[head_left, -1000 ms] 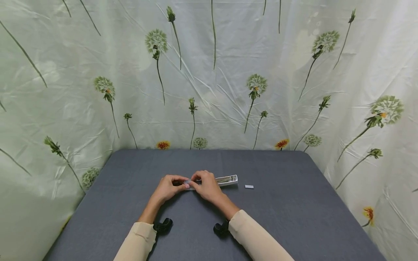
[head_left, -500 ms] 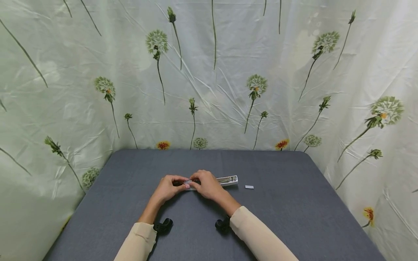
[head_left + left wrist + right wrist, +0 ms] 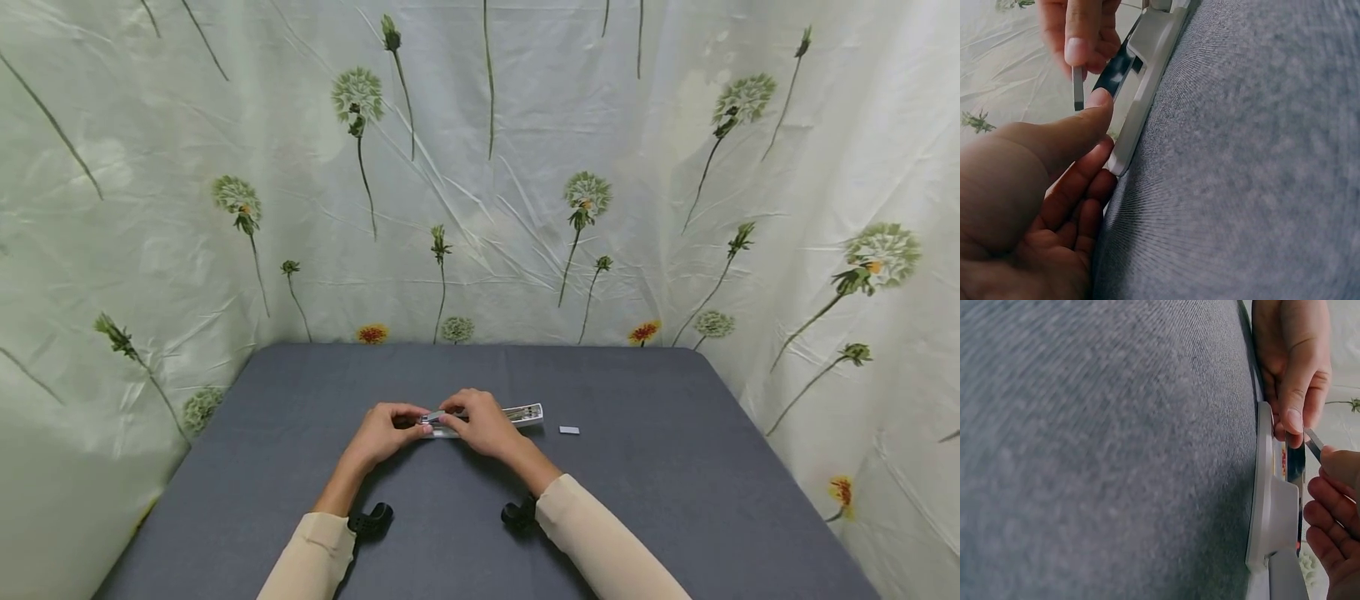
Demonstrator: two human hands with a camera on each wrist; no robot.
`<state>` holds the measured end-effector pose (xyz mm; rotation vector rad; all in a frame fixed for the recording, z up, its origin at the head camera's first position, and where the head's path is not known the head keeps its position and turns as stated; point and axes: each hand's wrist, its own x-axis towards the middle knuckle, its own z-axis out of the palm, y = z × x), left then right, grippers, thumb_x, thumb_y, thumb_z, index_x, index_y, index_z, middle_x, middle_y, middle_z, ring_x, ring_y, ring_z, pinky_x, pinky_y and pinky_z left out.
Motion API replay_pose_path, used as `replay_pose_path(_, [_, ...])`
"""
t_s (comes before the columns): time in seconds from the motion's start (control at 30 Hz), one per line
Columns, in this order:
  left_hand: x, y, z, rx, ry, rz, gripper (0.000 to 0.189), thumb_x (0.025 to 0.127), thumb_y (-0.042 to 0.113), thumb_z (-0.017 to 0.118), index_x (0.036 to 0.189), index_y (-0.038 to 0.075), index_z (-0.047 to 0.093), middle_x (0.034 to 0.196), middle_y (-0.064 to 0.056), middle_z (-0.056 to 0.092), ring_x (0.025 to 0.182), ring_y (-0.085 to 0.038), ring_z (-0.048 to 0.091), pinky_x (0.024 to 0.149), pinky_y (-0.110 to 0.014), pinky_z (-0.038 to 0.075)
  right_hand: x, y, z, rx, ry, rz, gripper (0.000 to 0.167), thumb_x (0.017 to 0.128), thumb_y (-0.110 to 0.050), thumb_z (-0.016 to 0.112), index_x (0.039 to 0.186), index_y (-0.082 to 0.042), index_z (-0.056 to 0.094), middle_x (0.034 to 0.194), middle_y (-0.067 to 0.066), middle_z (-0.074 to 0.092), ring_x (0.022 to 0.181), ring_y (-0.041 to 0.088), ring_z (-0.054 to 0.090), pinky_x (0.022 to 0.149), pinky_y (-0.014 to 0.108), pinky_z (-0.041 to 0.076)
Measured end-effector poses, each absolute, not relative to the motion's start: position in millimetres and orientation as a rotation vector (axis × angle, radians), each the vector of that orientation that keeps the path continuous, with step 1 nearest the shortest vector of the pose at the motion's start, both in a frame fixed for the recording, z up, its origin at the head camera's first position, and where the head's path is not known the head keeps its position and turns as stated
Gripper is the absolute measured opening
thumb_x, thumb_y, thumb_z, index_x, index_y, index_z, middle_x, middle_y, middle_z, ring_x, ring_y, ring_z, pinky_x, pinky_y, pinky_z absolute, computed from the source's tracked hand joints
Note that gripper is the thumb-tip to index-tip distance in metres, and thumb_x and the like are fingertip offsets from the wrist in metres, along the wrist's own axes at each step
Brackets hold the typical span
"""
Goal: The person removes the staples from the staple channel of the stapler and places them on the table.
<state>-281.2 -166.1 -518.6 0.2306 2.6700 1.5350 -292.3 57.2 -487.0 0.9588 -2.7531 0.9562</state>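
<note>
A white stapler (image 3: 525, 414) lies on the table with its top cover swung back to the right. Its dark metal magazine (image 3: 1113, 76) is exposed above the white base (image 3: 1261, 487). My left hand (image 3: 384, 433) grips the magazine's end, thumb on top and fingers underneath, beside the base's tip. Between thumb and fingers, my right hand (image 3: 480, 423) pinches a short grey strip of staples (image 3: 1077, 87), tilted just above the magazine. Whether the strip touches the magazine I cannot tell. The right hand partly hides the stapler's middle in the head view.
Another small grey strip (image 3: 569, 430) lies on the table right of the stapler. The dark grey tabletop (image 3: 637, 492) ends at a flower-printed curtain (image 3: 510, 208) behind and at the sides. Black wrist mounts (image 3: 372, 522) hang under both forearms.
My right hand has shifted slightly to the right and lifted the strip of staples, which shows more clearly above the magazine. The left hand keeps its grip; the stapler stays in place.
</note>
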Motion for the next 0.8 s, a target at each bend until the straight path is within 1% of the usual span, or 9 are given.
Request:
replay_pose_path(0.13, [-281.1,-167.8,-518.7,0.205,2.675,1.535,0.024,0.085,0.030,0.087,0.107,0.023,0.082,0.098,0.004,0.077,0.087,-0.011,0.068,0.079,-0.033,0.053,-291.6,59.8,-487.0,0.944,-2.730,0.999,0.021,0.101,-0.026,0.070,0.115,-0.012,0.078,0.110,0.002,0.075,0.104,0.016,0.068,0.088,0.032,0.056])
replay_pose_path(0.33, [-282.7,-167.3,-519.4,0.217,2.668,1.547,0.023,0.085,0.031,0.087,0.106,0.022,0.082,0.096,0.003,0.077,0.084,-0.011,0.067,0.076,-0.031,0.052,-289.6,68.8,-483.6,0.909,-2.688,1.049,0.019,0.099,-0.024,0.071,0.113,-0.012,0.079,0.108,0.001,0.075,0.103,0.016,0.069,0.091,0.036,0.055])
replay_pose_path(0.57, [-283.8,-165.6,-519.9,0.225,2.680,1.547,0.021,0.085,0.030,0.087,0.105,0.022,0.083,0.095,0.003,0.077,0.083,-0.011,0.065,0.074,-0.028,0.050,-289.3,85.6,-480.6,0.882,-2.654,1.032,0.018,0.099,-0.023,0.071,0.112,-0.012,0.079,0.107,0.002,0.075,0.102,0.018,0.069,0.088,0.038,0.056])
replay_pose_path(0.7, [-284.4,-165.5,-520.9,0.225,2.672,1.556,0.023,0.085,0.030,0.087,0.105,0.020,0.083,0.095,0.001,0.077,0.082,-0.011,0.064,0.073,-0.028,0.050,-289.2,96.2,-479.1,0.870,-2.631,1.059,0.018,0.098,-0.021,0.072,0.112,-0.011,0.079,0.107,0.004,0.076,0.103,0.021,0.070,0.087,0.042,0.057])
replay_pose_path(0.8, [-284.5,-165.2,-521.4,0.228,2.670,1.558,0.025,0.084,0.030,0.087,0.106,0.019,0.083,0.094,0.001,0.076,0.081,-0.012,0.063,0.072,-0.028,0.050,-289.0,104.5,-477.4,0.846,-2.622,1.072,0.017,0.098,-0.021,0.072,0.111,-0.012,0.079,0.108,0.003,0.076,0.103,0.021,0.070,0.085,0.043,0.058])
